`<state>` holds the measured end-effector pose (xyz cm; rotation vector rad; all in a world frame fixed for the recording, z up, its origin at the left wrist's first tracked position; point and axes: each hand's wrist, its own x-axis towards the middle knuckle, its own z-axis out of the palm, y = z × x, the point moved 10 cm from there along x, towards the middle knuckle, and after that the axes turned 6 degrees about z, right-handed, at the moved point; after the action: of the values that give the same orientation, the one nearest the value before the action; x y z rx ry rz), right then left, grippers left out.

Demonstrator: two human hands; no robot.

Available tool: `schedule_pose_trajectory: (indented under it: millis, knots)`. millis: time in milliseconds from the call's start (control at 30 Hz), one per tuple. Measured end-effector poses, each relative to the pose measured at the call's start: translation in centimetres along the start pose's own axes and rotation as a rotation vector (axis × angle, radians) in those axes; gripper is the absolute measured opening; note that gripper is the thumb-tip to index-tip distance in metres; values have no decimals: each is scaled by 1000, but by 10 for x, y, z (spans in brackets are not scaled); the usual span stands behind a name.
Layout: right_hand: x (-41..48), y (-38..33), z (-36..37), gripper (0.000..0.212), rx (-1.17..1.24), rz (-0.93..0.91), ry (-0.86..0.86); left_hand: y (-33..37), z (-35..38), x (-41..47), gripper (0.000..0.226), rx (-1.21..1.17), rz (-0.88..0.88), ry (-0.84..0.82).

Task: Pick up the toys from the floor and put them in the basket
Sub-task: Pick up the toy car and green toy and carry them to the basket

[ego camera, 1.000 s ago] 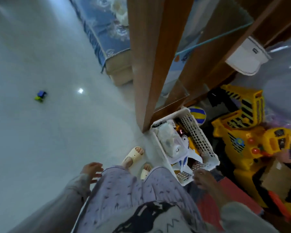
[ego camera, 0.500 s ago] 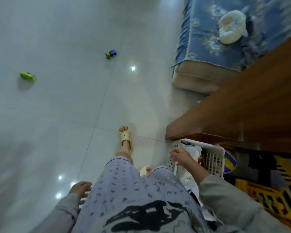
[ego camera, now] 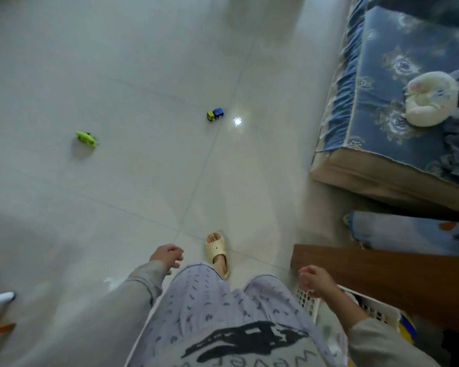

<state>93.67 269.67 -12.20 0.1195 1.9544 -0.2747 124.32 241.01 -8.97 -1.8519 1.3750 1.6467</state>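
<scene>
Home bedroom: a blue-covered bed [ego camera: 398, 107] is standing on the tiled floor [ego camera: 143, 62], toys lying scattered.

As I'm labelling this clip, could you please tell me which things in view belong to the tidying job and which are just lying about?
Job: green plastic toy; small blue-and-yellow toy truck; white plastic lattice basket.

Lying about: blue floral mattress; cream plush cushion; brown wooden board.

We look down on a pale, glossy tiled floor [ego camera: 117, 75], its thin grout lines crossing near the middle and a small bright spot of reflected light [ego camera: 237, 121] shining on it. At the right stands a bed with a blue flowered cover [ego camera: 398, 102], and below it a brown wooden board [ego camera: 382, 282].
</scene>
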Motion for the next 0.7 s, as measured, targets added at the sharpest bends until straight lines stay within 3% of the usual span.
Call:
schedule_pose_trajectory:
  millis: [133,267,467,700]
  knots:
    - [9,-26,1,23,-22,70,-9,107,-31,19,18,-86,125,-26]
    - [13,-66,-6,18,-12,72,-8,166,-48,38,24,-154,162,-32]
    - [42,-164,-34,14,83,54,3,183,-54,81,19,-138,57,-40]
    - [82,-349,-81,12,-67,-85,-39,166,-82,116,10,-120,-171,77]
